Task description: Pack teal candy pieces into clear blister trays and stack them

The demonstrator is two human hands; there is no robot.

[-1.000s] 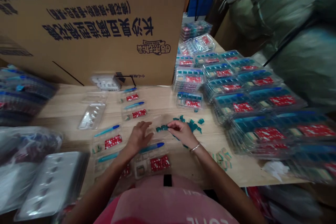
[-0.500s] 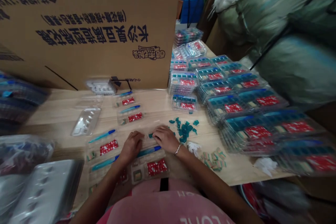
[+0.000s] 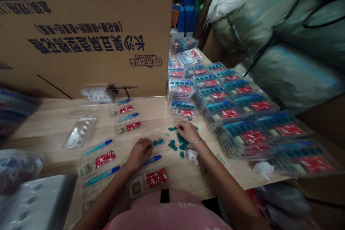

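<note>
My left hand [image 3: 140,153] is closed, fingers curled down at a clear plastic tray; whatever is under its fingertips is hidden. Beside those fingertips, small teal squares [image 3: 158,142] sit in a row in the tray. My right hand [image 3: 188,132] pinches a small teal piece at the upper edge of a loose teal pile [image 3: 183,145], and the fingers cover part of the pile. Close to me lies a clear tray with a red dotted packet [image 3: 156,178]. A blue pen [image 3: 153,159] lies just above the packet, partly behind my left hand.
More part-filled trays with pens and red packets [image 3: 105,159] lie to the left. Stacked filled trays [image 3: 250,136] crowd the right side. A large cardboard box [image 3: 88,64] stands at the back. A crumpled white tissue [image 3: 193,156] lies by my right wrist; empty trays [image 3: 37,201] are stacked front left.
My right hand has moved right, from the tray to the loose teal pile. Teal squares now show in the tray's row beside my left hand. The view has shifted slightly.
</note>
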